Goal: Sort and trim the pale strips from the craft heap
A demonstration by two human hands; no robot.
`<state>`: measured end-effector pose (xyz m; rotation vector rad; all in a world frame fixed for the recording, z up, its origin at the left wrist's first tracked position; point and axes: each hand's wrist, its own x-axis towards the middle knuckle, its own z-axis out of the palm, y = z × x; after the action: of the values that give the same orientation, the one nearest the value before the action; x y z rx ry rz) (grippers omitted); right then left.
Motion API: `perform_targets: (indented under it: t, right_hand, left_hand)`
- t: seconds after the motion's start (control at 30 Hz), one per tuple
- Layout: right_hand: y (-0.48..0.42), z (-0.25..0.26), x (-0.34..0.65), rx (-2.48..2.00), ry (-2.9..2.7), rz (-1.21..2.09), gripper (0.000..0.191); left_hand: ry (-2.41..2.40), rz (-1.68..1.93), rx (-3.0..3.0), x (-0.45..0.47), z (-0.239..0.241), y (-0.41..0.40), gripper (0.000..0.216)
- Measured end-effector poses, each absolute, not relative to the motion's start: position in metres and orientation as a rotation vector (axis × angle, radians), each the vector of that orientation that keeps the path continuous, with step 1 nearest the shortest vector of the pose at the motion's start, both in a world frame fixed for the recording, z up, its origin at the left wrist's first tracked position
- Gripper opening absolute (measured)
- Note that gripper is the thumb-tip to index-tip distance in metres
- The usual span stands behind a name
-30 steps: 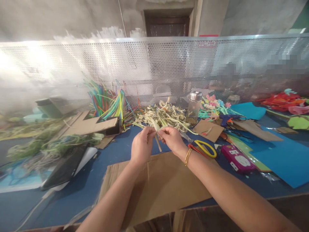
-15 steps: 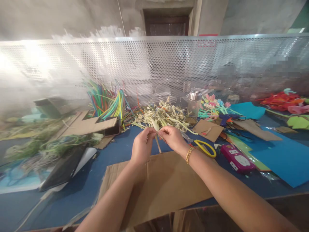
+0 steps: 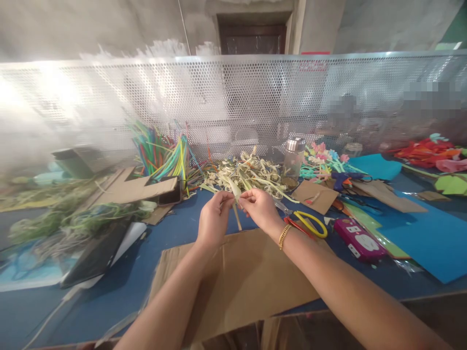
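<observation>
My left hand [image 3: 215,218] and my right hand [image 3: 260,210] are close together above the far edge of a brown cardboard sheet [image 3: 255,277]. Between them, thumbs and fingertips pinch a pale, dried husk-like strip [image 3: 235,189], whose wider part points up and away. A thin tail hangs below the fingers. Exactly how the fingers grip it is too small to make out. Just beyond lies a heap of similar pale curled strips [image 3: 262,172]. Scissors [image 3: 314,224] with yellow and orange-red handles rest to the right of my right wrist.
A purple cased device [image 3: 359,239] and blue paper [image 3: 426,238] lie at right. A lidded glass bottle [image 3: 293,158] stands behind the heap. Colourful pipe cleaners [image 3: 160,155], cut cardboard [image 3: 138,189] and greenery [image 3: 91,218] are at left. A perforated metal screen [image 3: 204,92] borders the table.
Both hands stay pinched on the pale strip. My right wrist has shifted slightly down and left, showing more of the scissors' orange-red handle. The strip's tail has swung slightly left.
</observation>
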<state>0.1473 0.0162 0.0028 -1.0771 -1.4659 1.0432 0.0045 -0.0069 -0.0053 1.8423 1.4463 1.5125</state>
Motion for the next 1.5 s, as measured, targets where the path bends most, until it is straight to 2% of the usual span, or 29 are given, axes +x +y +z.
perform_targets:
  t: [0.63,0.8,0.97,1.2,1.5]
  right_hand:
    - [0.017,-0.001,0.148,-1.064,-1.441,0.927,0.008]
    - [0.021,-0.004,0.148,-0.967,-1.464,0.93,0.009]
    - [0.023,-0.005,0.152,-0.95,-1.605,0.776,0.013]
    - [0.019,0.001,0.155,-1.015,-1.673,0.761,0.005]
    - [0.016,-0.001,0.151,-1.01,-1.566,0.727,0.01]
  left_hand:
    - [1.489,1.469,1.916,0.008,-0.005,-0.011,0.014]
    - [1.431,1.541,1.733,0.005,-0.009,-0.003,0.012]
    - [1.339,1.566,1.543,0.003,-0.009,0.002,0.013]
    - [1.363,1.537,1.674,0.003,-0.009,0.001,0.012]
    - [1.363,1.495,1.801,0.002,-0.01,0.001,0.012]
